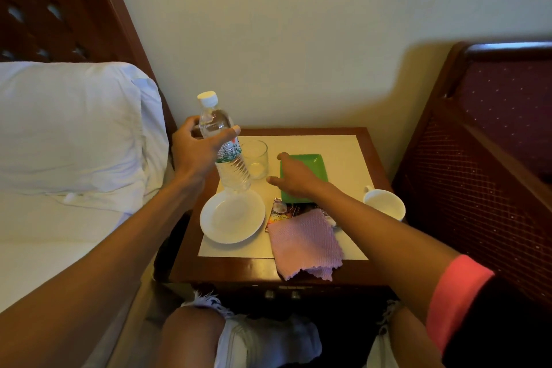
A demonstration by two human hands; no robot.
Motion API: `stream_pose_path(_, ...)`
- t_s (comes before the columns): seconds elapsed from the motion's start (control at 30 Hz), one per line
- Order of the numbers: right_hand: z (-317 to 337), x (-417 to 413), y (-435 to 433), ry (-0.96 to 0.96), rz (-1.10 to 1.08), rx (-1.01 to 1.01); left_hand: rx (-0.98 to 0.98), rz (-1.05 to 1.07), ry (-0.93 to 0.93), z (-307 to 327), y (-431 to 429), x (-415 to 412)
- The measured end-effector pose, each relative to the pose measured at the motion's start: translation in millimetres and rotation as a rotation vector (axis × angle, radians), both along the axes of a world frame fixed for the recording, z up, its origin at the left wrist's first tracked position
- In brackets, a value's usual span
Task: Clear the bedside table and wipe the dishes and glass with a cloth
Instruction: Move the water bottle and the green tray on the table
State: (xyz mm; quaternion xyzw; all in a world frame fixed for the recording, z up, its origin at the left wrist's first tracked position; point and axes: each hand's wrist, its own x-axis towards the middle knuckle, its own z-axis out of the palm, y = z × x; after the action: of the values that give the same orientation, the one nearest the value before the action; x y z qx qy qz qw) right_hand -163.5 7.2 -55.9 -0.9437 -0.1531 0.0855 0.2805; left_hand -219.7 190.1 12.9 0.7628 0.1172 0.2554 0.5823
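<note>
Middle of the frame, we've got the left hand (194, 152) with its fingers wrapped round a capped water bottle (234, 172). It's held tilted above the tabletop (346, 149), base over the white saucer (232, 218). The glass (258, 158) stands just right of the bottle. The right hand (294, 178) is palm-down, fingers spread and loose, over the near-left end of the green tray (313, 164). We can't quite tell if it's touching. The pink cloth (304, 243) hangs over the tabletop's near edge, overlapping a sachet (279, 213). A white cup (385, 203) sits at the right edge.
</note>
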Motion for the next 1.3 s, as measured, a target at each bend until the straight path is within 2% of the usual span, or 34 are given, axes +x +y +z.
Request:
stream_pose_path(0.13,4.5,21.0,26.2,0.049,-0.063,0.130,-0.009,0.004,-0.003,0.6,11.0,9.3)
stream_pose_path(0.4,-8.7,50.4,53.8,0.092,-0.110,0.201,-0.026,0.003,-0.028,-12.2,29.2,24.4)
stream_pose_path(0.77,-13.7,63.3,49.2,-0.001,-0.161,0.340,-0.003,0.010,-0.034,-24.1,32.3,51.0)
stream_pose_path(1.07,32.5,87.8,-36.5,-0.123,-0.213,0.307,0.006,-0.036,-0.044,-14.4,-6.2,92.5)
stream_pose_path(1.3,24.4,104.3,-136.0,-0.116,-0.362,0.213,-0.016,-0.105,-0.038,-7.7,-76.3,141.8)
